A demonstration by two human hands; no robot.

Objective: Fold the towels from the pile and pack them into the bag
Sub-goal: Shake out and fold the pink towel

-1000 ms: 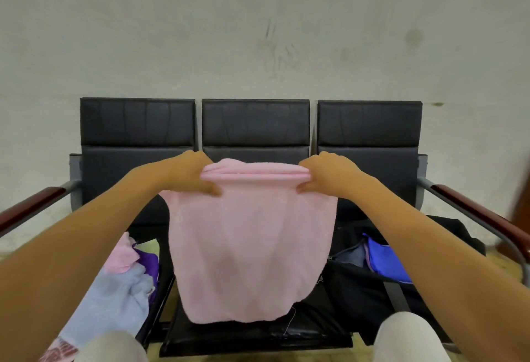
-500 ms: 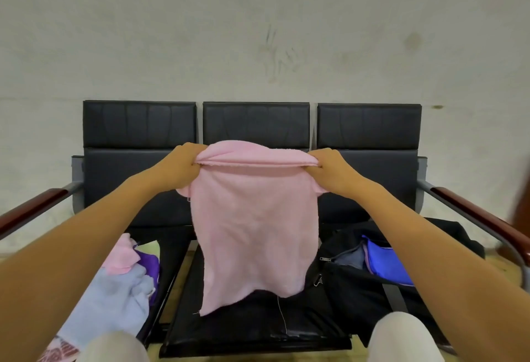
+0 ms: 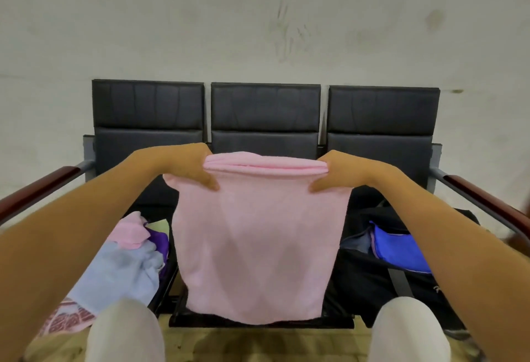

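A pink towel (image 3: 255, 241) hangs in the air over the middle seat of a black three-seat bench (image 3: 265, 109). My left hand (image 3: 186, 165) pinches its top left corner and my right hand (image 3: 335, 171) pinches its top right corner. The top edge is doubled over between them. On the left seat lies the pile of towels (image 3: 126, 264): light blue, pink, purple and a red patterned one. A black bag (image 3: 372, 278) sits open on the right seat with a blue towel (image 3: 398, 250) inside.
Dark red armrests (image 3: 43, 186) stand at both ends of the bench. A pale wall (image 3: 258, 17) rises right behind it. My knees in light trousers (image 3: 126, 330) show at the bottom edge, above a tan floor.
The towel's lower part swung toward the bench and has come back down to hang flat and wide. My hands dropped a little and moved farther apart along the top edge.
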